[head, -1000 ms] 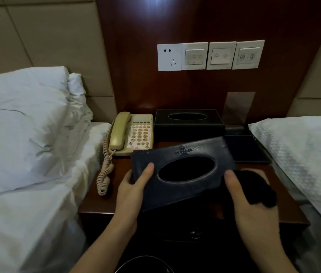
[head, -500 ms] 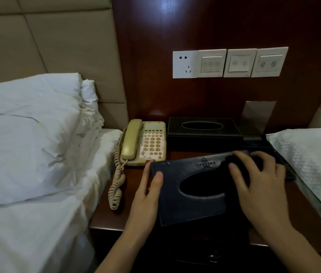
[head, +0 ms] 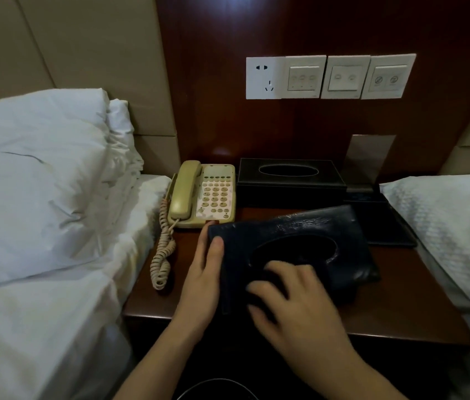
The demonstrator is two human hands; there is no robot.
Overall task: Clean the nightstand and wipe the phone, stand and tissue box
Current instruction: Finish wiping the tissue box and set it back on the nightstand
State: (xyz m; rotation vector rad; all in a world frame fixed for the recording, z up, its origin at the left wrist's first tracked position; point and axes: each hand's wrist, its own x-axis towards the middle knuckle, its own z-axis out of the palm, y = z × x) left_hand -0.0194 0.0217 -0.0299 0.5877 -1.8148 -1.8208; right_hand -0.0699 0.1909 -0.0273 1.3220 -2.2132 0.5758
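Observation:
A dark leather tissue box cover [head: 311,229] with an oval opening is held tilted over the wooden nightstand [head: 418,307]. My left hand [head: 203,280] grips its left edge, thumb on top. My right hand [head: 294,301] presses a dark cloth [head: 259,284], mostly hidden under the fingers, onto the cover's near left part. A beige corded phone [head: 203,194] sits at the back left. A second black tissue box [head: 288,180] stands behind, against the wall. A dark flat stand or tray [head: 383,226] lies at the right.
A white pillow and bedding [head: 40,197] lie close on the left, another white bed [head: 453,226] on the right. A socket and switch panels [head: 329,77] are on the wood wall. The phone's coiled cord [head: 163,252] hangs over the nightstand's left side. A round bin rim [head: 216,389] shows below.
My right hand with the cloth has slid from the cover's upper right to its near left. The left hand keeps its grip. The view has shifted slightly.

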